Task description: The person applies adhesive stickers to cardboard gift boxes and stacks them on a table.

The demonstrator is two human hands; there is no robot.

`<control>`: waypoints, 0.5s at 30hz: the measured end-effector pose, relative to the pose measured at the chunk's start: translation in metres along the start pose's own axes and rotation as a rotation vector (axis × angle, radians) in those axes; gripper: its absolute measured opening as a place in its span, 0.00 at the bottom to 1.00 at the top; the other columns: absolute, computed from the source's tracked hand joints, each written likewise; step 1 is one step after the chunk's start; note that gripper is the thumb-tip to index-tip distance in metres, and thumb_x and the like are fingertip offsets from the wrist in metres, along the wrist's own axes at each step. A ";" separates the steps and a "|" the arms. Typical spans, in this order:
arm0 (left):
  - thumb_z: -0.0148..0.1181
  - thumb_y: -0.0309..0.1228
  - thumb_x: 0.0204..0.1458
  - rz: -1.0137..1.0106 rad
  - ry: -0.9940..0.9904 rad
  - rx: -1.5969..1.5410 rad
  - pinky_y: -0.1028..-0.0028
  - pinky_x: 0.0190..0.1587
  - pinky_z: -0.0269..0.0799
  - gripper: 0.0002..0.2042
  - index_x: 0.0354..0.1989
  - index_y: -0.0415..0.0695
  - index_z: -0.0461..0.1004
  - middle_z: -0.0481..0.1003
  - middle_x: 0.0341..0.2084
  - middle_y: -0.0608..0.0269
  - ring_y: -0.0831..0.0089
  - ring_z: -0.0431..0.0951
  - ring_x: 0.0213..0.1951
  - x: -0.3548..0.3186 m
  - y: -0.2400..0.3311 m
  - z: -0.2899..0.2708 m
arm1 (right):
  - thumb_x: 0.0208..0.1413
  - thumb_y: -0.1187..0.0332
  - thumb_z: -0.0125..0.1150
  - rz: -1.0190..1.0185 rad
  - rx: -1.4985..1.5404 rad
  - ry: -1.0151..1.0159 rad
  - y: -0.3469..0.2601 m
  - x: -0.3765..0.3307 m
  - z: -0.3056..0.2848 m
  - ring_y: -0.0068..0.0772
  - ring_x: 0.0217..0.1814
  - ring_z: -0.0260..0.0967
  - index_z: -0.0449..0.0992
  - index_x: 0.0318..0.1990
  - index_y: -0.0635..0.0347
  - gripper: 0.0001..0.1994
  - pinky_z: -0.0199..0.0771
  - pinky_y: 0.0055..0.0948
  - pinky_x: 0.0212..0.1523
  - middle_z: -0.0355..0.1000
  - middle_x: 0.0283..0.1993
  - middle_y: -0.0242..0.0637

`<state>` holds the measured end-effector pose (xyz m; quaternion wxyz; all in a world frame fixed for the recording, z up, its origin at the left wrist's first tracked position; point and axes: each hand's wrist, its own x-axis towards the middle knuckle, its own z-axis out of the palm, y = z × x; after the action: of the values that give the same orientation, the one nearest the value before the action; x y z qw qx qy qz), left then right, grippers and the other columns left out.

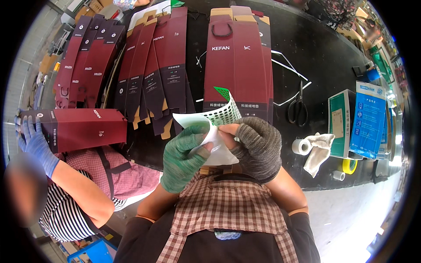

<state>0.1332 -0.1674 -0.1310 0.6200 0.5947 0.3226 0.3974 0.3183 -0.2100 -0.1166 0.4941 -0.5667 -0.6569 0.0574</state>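
In front of my chest, a curled sticker sheet (223, 115) is held up, white on one side, with rows of green-and-dark dots on its far part. My left hand (186, 153), in a green fingerless glove, is closed around the sheet's left side, thumb pressed on it. My right hand (258, 148), in a grey-brown fingerless glove, pinches the sheet near its middle with thumb and forefinger. Whether a single sticker is between these fingertips is too small to tell. Just beyond both hands lies a stack of flat maroon cartons (234, 65) with a dark cord handle.
More maroon cartons (144, 70) lie fanned at left. Black scissors (299, 109), a white tape roll (301, 146), a whitish glove (320, 151), a green box (340, 122) and a blue box (369, 118) are at right. On my left, a co-worker's blue-gloved hand (33, 136) touches a maroon box (90, 128).
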 end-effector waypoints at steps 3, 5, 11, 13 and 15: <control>0.65 0.22 0.49 0.035 0.001 0.039 0.76 0.51 0.70 0.14 0.45 0.39 0.77 0.73 0.48 0.59 0.73 0.73 0.48 0.001 0.003 0.001 | 0.44 0.72 0.68 0.047 0.040 -0.038 -0.003 0.002 -0.003 0.33 0.27 0.73 0.79 0.35 0.55 0.09 0.73 0.26 0.27 0.74 0.28 0.36; 0.64 0.22 0.49 -0.062 -0.001 0.018 0.76 0.50 0.71 0.13 0.44 0.39 0.77 0.73 0.47 0.59 0.74 0.73 0.48 0.002 0.007 0.001 | 0.47 0.70 0.66 0.121 0.115 -0.100 -0.005 0.004 -0.010 0.32 0.28 0.73 0.79 0.36 0.55 0.08 0.74 0.27 0.27 0.74 0.29 0.37; 0.66 0.28 0.47 -0.252 0.188 -0.344 0.76 0.41 0.75 0.14 0.43 0.39 0.77 0.79 0.34 0.63 0.74 0.79 0.35 0.012 0.005 -0.032 | 0.50 0.71 0.65 0.584 0.443 -0.037 0.083 -0.009 -0.017 0.25 0.28 0.71 0.80 0.36 0.58 0.06 0.71 0.22 0.32 0.74 0.27 0.35; 0.66 0.28 0.47 -0.238 0.217 -0.369 0.73 0.41 0.76 0.14 0.44 0.39 0.77 0.79 0.36 0.61 0.73 0.79 0.37 0.014 0.005 -0.047 | 0.50 0.71 0.65 0.609 0.299 -0.158 0.132 -0.028 -0.009 0.27 0.28 0.71 0.80 0.36 0.58 0.06 0.72 0.23 0.33 0.75 0.27 0.35; 0.65 0.29 0.48 -0.225 0.251 -0.357 0.72 0.42 0.76 0.15 0.45 0.38 0.76 0.79 0.36 0.60 0.72 0.79 0.37 0.014 0.003 -0.058 | 0.50 0.70 0.64 0.428 -0.005 -0.257 0.152 -0.037 -0.005 0.30 0.28 0.73 0.80 0.36 0.58 0.06 0.73 0.26 0.33 0.75 0.28 0.36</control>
<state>0.0892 -0.1276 -0.1315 0.7107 0.3819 0.3858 0.4474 0.4216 -0.1883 -0.2324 0.3818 -0.6821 -0.5794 0.2306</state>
